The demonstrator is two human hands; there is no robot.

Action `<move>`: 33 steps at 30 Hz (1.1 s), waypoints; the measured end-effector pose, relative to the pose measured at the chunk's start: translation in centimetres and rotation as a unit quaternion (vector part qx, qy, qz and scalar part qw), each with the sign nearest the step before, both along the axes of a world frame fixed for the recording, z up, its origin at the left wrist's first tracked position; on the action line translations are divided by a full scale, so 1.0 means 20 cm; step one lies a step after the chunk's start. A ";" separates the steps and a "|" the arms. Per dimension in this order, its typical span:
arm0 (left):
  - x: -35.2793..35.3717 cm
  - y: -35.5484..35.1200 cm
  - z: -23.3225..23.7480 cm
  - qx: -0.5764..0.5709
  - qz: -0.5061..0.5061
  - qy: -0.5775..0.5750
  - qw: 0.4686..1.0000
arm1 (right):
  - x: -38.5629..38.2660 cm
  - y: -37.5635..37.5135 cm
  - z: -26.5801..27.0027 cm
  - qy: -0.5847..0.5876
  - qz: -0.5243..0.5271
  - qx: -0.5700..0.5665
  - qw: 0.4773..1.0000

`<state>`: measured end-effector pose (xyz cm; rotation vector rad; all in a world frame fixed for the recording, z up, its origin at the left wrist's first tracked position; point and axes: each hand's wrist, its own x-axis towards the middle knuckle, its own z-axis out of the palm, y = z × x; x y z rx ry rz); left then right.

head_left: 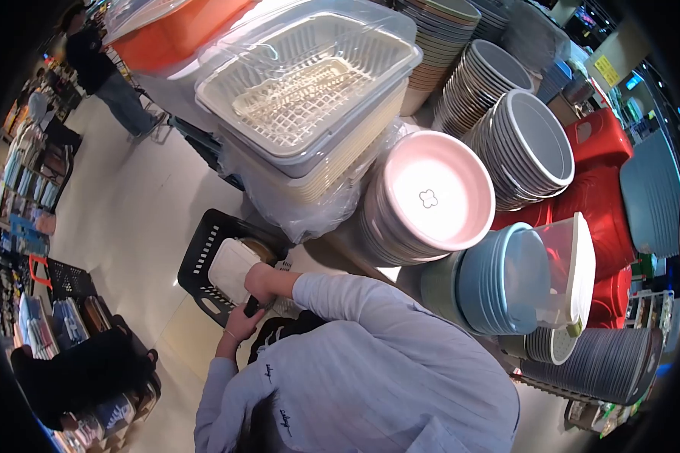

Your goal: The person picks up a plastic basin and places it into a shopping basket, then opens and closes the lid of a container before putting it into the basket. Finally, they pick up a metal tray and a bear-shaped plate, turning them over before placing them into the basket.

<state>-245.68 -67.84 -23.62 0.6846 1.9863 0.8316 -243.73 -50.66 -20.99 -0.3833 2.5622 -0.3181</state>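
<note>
Low in front of me is a black plastic basket [196,264] with slotted sides. A white, flat, rounded-corner plastic piece [230,266] stands tilted inside it. My right hand [260,281] is closed at the near edge of this white piece, its fingers partly hidden. Just below, my left hand [242,323] wraps round a short black object [251,306] beside the basket's rim; I cannot tell what it is. A round brownish item [260,248] shows behind the white piece in the basket.
To the right, a display holds stacked cream drain baskets [310,75], pink basins [438,192], grey buckets [536,140] and blue tubs [499,279]. Red plastic goods [601,189] stand behind. A person [106,72] stands at upper left; another dark-clothed person [91,370] is at lower left by shelves.
</note>
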 end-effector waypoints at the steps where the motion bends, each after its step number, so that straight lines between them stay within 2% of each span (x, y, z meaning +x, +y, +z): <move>1: -0.01 0.04 0.11 -0.018 0.018 -0.028 0.999 | -0.03 0.01 0.01 -0.006 0.006 0.006 1.000; 8: -0.15 0.04 0.01 0.035 0.059 0.013 0.998 | -0.25 0.01 0.02 -0.051 0.028 0.033 0.998; 14: -0.40 -0.01 0.04 -0.013 0.076 -0.038 0.996 | -0.48 -0.05 0.00 -0.038 0.012 0.037 0.999; 16: -0.50 -0.05 0.05 0.001 0.060 0.040 0.997 | -0.56 -0.10 -0.02 -0.030 0.002 0.037 0.999; 19: -0.71 -0.15 -0.05 -0.013 0.020 0.078 0.997 | -0.72 -0.16 -0.02 -0.012 -0.016 0.036 0.999; 26: -1.13 -0.22 -0.08 -0.058 -0.017 0.076 0.995 | -1.02 -0.26 -0.03 -0.015 -0.073 0.028 0.997; 32: -1.37 -0.21 -0.16 -0.014 -0.033 0.088 0.995 | -1.23 -0.26 -0.08 0.011 -0.109 0.044 0.993; 33: -1.40 -0.21 -0.09 -0.002 -0.028 0.076 0.997 | -1.28 -0.25 -0.09 0.002 -0.110 0.048 0.993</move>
